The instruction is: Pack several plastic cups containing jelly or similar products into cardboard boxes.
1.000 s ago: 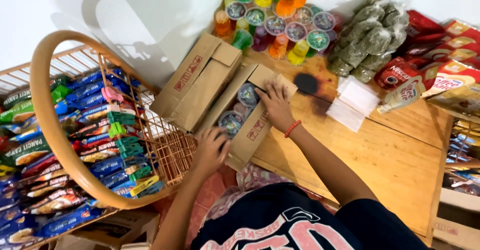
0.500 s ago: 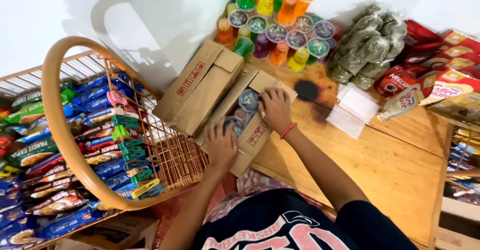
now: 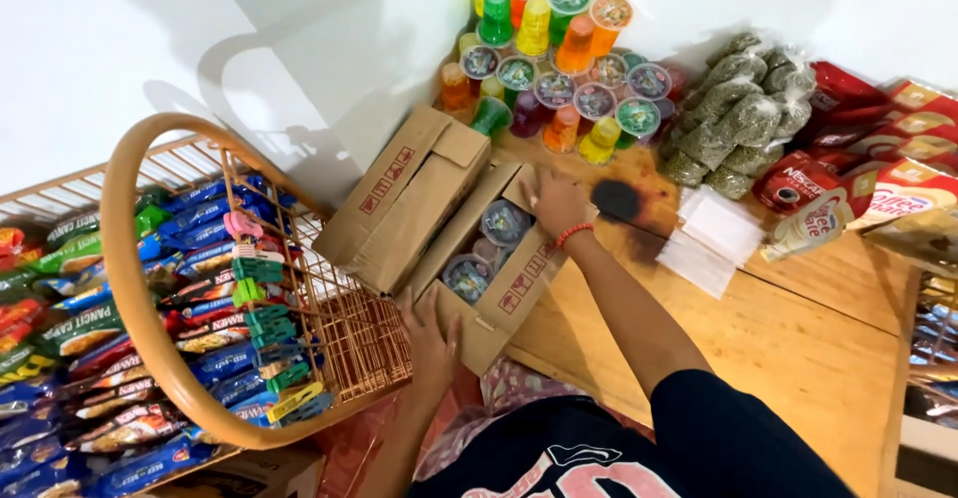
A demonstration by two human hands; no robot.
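Steadying the open cardboard box [image 3: 477,258] by its near edge, the left hand [image 3: 431,333] lay flat, gripping nothing. The right hand [image 3: 559,202] rested loosely open on the far flap, empty, above the cups [image 3: 505,223] inside.

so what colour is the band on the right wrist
Orange-red, a thin beaded band on the right hand at the open cardboard box; head view.

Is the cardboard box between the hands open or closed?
Open. The box has its flaps spread, and sealed cups show inside. The left hand holds its near end; the right hand its far edge.
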